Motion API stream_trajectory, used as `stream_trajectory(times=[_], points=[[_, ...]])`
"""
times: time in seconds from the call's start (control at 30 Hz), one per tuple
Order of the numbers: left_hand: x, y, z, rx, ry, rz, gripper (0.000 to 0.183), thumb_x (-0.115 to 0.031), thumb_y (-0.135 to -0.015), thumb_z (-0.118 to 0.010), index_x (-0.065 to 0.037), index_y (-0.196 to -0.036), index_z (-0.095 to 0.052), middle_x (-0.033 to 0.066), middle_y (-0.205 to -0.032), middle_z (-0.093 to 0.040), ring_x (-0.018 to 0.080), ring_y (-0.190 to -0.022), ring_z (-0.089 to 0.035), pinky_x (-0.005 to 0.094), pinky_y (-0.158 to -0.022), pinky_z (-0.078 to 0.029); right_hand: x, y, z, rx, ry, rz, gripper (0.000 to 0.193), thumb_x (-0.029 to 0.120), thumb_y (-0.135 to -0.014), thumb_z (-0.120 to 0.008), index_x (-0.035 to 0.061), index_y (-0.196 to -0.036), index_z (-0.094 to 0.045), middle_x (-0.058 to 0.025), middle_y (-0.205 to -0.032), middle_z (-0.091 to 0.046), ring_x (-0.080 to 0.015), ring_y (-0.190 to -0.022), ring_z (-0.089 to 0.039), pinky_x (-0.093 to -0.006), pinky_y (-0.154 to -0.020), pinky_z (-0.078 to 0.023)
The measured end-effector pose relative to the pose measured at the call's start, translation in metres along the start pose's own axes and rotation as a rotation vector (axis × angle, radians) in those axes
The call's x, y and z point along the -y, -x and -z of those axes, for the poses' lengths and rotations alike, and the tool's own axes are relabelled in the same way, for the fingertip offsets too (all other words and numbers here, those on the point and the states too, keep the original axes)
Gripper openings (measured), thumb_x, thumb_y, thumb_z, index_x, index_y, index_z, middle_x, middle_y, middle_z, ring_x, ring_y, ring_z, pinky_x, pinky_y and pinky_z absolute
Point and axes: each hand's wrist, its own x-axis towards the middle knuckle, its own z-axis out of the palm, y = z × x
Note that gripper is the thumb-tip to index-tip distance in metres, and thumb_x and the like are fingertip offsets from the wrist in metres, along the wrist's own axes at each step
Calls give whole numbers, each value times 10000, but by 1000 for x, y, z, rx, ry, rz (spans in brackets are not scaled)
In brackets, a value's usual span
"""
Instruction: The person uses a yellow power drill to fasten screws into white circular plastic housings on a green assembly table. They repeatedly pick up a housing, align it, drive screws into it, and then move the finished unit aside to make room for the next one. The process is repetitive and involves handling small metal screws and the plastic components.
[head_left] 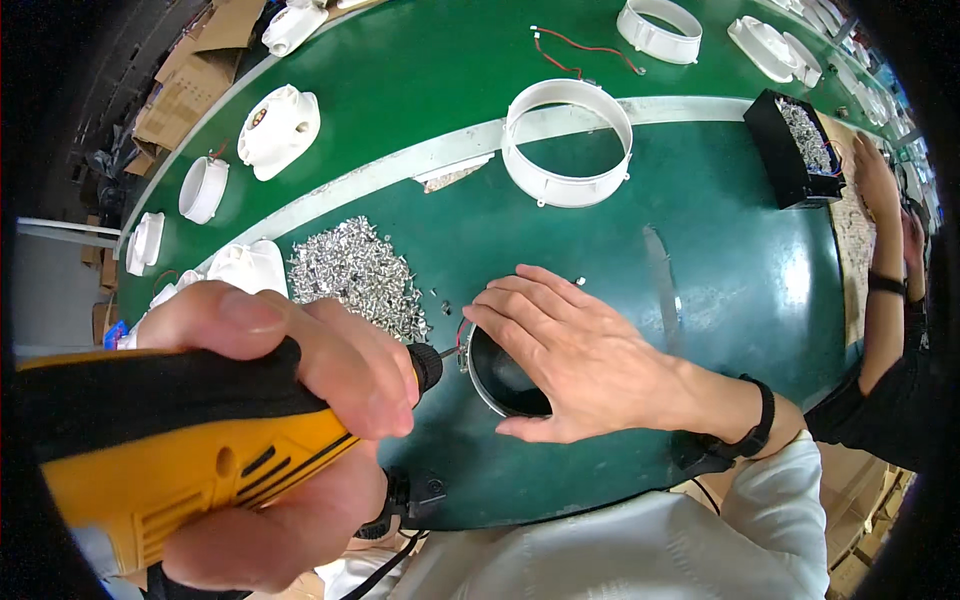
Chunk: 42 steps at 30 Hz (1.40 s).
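Clutching one hefty-looking drill [190, 400] by its body, your left hand [345, 365] curls tight; your right hand [590, 350] lies spread, one ring [476, 385] under its palm. The ring seems light, stiff: hold its rim. Past your right fingertips: two white hoops [567, 188]; past the left, one screw heap [357, 275].

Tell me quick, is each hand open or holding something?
Left hand: closed, holding the driver.
Right hand: open, laid over the ring.

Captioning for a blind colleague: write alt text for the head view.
The left hand holds a yellow power driver, pointed at the edge of a round part under the right hand. Silver screws lie heaped nearby on a green table.
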Motion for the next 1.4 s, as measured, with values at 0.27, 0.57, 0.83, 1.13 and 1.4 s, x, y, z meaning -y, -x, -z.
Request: stream_trajectory(times=[0.27,0.57,0.83,1.13,1.4], points=[[-7,-3,-1,5,-70,34,677,-642,-810,-466,-11,-1019,-341,77,-576,-431,158,-391,-339,292,-386,-302,-2,-1,-3,-12,3,7,760,412,-631,-702,-68,-1177,-477,-191,-1180,-501,-318,-1138,-459,-423,-1042,-319],[-1,-6,-4,42,18,87,683,-644,-777,-525,-27,-1006,-345,80,-578,-439,165,-398,-358,290,-393,-318,-4,0,-2,-9,3,-8,752,411,-631,-698,-67,-1169,-484,-192,-1184,-506,-320,-1143,-459,-425,-1042,-317],[5,-11,-11,49,8,118,666,-635,-797,-521,-35,-1050,-381,69,-572,-440,156,-405,-372,274,-392,-333,0,-2,-1,-41,-15,22,711,377,-633,-690,-66,-1154,-496,-199,-1176,-516,-327,-1139,-470,-427,-1038,-327],[-17,-10,9,-87,-39,55,696,-618,-818,-511,-20,-1156,-397,56,-560,-422,156,-420,-382,264,-396,-322,-1,0,-1,-58,-12,33,679,378,-631,-685,-53,-1128,-515,-196,-1172,-524,-324,-1132,-479,-422,-1033,-332],[-22,3,0,67,51,44,663,-615,-832,-497,-20,-1095,-368,60,-598,-413,152,-426,-369,277,-393,-331,1,0,-2,-53,-6,28,681,384,-631,-683,-41,-1135,-512,-193,-1166,-522,-324,-1130,-477,-424,-1036,-326]])
